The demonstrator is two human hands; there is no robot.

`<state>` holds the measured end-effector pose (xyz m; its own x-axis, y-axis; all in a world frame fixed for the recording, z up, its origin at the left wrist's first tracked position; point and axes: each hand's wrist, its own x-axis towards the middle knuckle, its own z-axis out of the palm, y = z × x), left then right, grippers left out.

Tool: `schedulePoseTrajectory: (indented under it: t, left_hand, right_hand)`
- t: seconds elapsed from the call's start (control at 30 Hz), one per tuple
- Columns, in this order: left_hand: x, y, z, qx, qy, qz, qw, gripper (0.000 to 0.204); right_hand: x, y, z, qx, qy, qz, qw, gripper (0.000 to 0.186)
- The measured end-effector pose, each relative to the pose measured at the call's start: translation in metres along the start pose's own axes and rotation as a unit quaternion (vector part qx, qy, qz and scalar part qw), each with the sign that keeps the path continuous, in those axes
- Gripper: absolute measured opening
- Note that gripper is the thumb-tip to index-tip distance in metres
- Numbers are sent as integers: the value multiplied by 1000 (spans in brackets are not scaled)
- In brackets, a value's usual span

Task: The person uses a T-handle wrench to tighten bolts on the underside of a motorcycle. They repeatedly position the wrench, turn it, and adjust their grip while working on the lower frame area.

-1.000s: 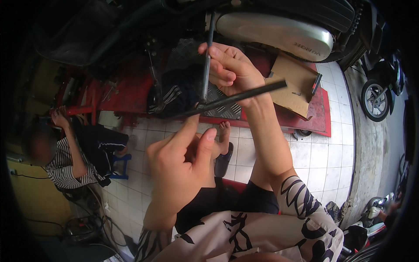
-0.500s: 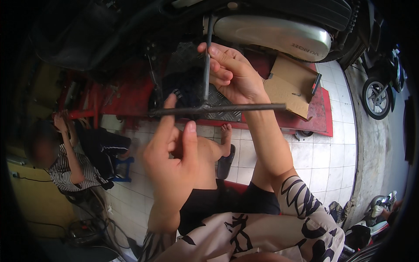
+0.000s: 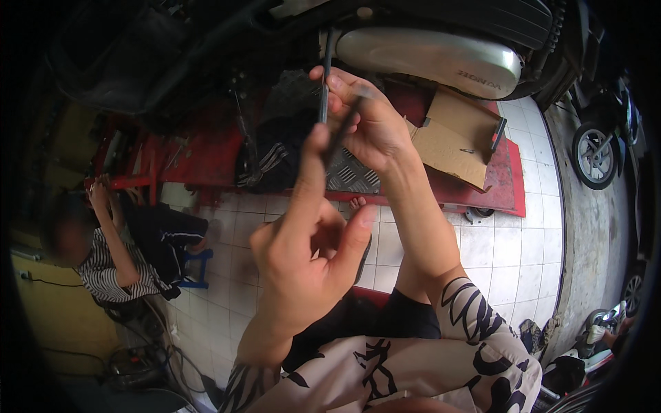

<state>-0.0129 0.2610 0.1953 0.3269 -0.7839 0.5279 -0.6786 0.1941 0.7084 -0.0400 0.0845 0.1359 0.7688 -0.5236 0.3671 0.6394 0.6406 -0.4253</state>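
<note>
A dark metal T-handle wrench (image 3: 323,96) points away from me into the shadowed side of a motorcycle, left of its silver engine cover (image 3: 427,60). My right hand (image 3: 379,127) is closed lightly around its shaft, thumb and fingers near the middle. The wrench's crossbar, slanted and smeared by motion, passes in front of my right palm. Just below it is my left hand (image 3: 299,248), index finger stretched up against or very close to the crossbar. Its thumb stands apart and the other fingers are loosely curled, gripping nothing. Where the wrench's far end meets the motorcycle is too dark to see.
Beneath the motorcycle is a red lift platform (image 3: 506,182) holding an opened cardboard box (image 3: 454,148) and dark cloth (image 3: 272,162). At left, another person in a striped shirt (image 3: 124,268) sits near a blue stool (image 3: 198,268). More motorcycles (image 3: 593,155) stand to the right.
The wrench's crossbar has swung from level to a steep slant. My left hand has moved right, its index finger sweeping along with the bar. My right hand stays almost in place on the shaft.
</note>
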Motion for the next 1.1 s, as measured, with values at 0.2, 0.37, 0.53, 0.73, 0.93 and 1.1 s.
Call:
schedulePoseTrajectory:
  t: [0.2,0.37,0.53,0.73,0.93,1.1]
  left_hand:
    - [-4,-15,-8,59,-53,-54,995,31]
    - [3,-34,-13,75,77,-80,991,24]
    - [16,-27,-17,99,80,19,992,27]
    - [-1,-9,-15,138,0,116,984,35]
    - [-1,-22,-20,179,14,176,968,29]
    - [4,-17,-15,175,19,180,968,24]
  right_hand:
    - [7,2,-2,-9,0,-2,1000,24]
    - [7,9,2,-19,5,8,1000,21]
    - [4,5,-1,-59,-58,85,993,19]
    - [8,11,-6,-33,-1,35,999,17]
    - [3,14,10,-39,14,56,998,20]
    - [3,18,7,-28,16,58,998,21]
